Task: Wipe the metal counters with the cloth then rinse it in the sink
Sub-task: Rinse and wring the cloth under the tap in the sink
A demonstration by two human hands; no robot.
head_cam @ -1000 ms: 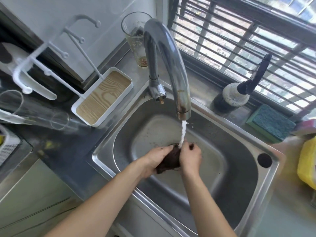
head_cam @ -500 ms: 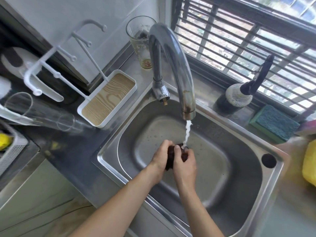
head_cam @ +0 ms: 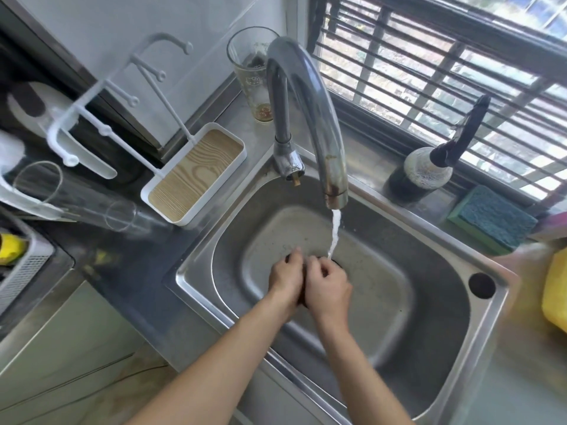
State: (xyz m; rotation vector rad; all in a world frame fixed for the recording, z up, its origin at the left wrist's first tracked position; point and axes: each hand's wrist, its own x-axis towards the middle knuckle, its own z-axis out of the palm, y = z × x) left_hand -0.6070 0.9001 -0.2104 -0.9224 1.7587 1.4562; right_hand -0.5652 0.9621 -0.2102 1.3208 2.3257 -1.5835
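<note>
Rinsing step, by the look of it: both hands sit low in the sink [head_cam: 454, 342] basin, pressed together around the cloth [head_cam: 303, 297]. Left hand [head_cam: 285, 279] and right hand [head_cam: 329, 286] have fingers curled inward, each clamped on the cloth from its own side. Only dark slivers of the cloth show, between the palms and at 12 o'clock of the left knuckles, so I can't tell how much of it is bunched inside.

Faucet [head_cam: 310, 111] is running. Water stream [head_cam: 334, 234] lands at about 1 o'clock of the right hand, just at the fingertips, near the drain [head_cam: 337, 262], which is mostly hidden.

Handling judgement:
- Cloth is soft, no stiffness, wads up fully. Soaked, so heavier than dry and it will drip.
- Wet fabric is a bit slick but compresses, so a whole-palm squeeze holds better than a fingertip pinch.
- Best hold: wad centred between the two palms, as now. For wringing, take one end in each hand and twist opposite ways.
- Nothing fragile about it; squeeze hard.

Risk: a loose corner could slip toward the drain. Glass [head_cam: 254, 75] stands on the surface at 11 o'clock of the faucet base, well apart from the hands. Sponge [head_cam: 494, 219] lies at 2 o'clock of the basin, by the window.
</note>
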